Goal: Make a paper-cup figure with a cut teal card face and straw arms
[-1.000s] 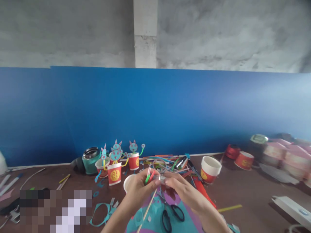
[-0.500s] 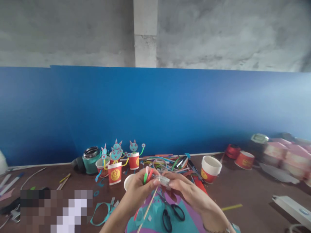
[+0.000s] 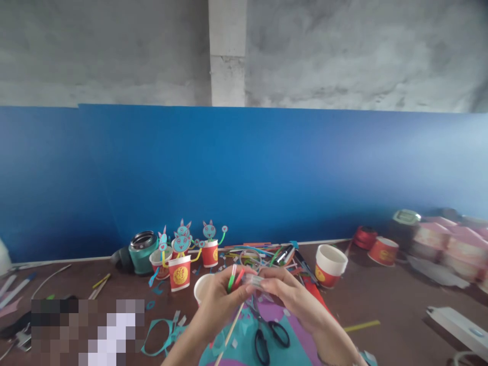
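Observation:
My left hand point(image 3: 220, 294) is closed around thin red and green straws point(image 3: 231, 277), whose ends stick up past its fingers. Between both hands is a small clear, shiny roll point(image 3: 251, 279) that looks like tape; the fingers partly cover it. My right hand point(image 3: 285, 288) pinches it from the right. A thin wooden stick point(image 3: 230, 333) slants down from below the hands; whether a hand grips its upper end is hidden. Beneath lie black-handled scissors point(image 3: 262, 345) on teal and purple sheets point(image 3: 236, 353). A white cup point(image 3: 202, 287) stands partly behind my left hand.
Red paper cups point(image 3: 179, 273) with blue cat-faced figures stand back left, beside a teal jar point(image 3: 142, 254). Straws and pens point(image 3: 284, 254) are heaped behind the hands. Stacked cups point(image 3: 331, 265) stand to the right; a white power strip point(image 3: 457, 330) lies far right. Cut-out scraps point(image 3: 158, 338) lie left.
Both hands have shifted slightly up and turned, still together. The clear roll and straws moved with them, tilting a little. Things on the table stayed put.

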Demonstrator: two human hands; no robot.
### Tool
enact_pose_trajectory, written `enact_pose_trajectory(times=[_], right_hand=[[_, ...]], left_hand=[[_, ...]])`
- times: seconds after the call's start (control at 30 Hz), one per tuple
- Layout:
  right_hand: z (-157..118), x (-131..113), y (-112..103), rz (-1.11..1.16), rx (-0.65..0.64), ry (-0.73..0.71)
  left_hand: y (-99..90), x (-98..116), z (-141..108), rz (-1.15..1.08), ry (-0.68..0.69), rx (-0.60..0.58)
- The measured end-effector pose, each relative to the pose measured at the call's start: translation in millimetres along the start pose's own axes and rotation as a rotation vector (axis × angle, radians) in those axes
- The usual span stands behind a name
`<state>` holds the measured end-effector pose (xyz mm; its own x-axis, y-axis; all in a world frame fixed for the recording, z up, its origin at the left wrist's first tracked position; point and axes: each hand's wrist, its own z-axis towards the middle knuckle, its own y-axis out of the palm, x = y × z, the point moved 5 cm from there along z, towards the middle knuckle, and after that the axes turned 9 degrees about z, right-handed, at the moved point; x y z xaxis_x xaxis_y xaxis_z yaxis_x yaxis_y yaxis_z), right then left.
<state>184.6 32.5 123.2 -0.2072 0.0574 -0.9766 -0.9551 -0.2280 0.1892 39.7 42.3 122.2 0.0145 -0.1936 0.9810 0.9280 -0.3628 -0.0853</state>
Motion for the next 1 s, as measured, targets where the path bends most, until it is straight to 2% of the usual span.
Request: enact_pose_trajectory(times=[0.2,0.4,0.53,0.7,0.87,1.0], right_hand=[[-4,-8,7,-0.132,-0.047,0.001],[-8,-18,11,-0.187,-0.123,0.005],[-6,-16,14,-0.181,-0.133,-0.009],[0,-5,10,-0.076,-0.011,0.009],[-5,3,5,0.146,-0.047,0.111],[-3,5,3,0.134,-0.034,0.106]], left_hand=[[6.3,13,-4,0.102,0.109,0.0],[8.1,15,-5,0.105,0.113,-0.038],[9.6,15,-5,0.086,0.115,-0.055],[0.9,4,0,0.052,0.055,0.036],[-6.9,-3,1,-0.043,0.005,0.091],[-5.6,-1,0,-0.074,-0.029,0.061]])
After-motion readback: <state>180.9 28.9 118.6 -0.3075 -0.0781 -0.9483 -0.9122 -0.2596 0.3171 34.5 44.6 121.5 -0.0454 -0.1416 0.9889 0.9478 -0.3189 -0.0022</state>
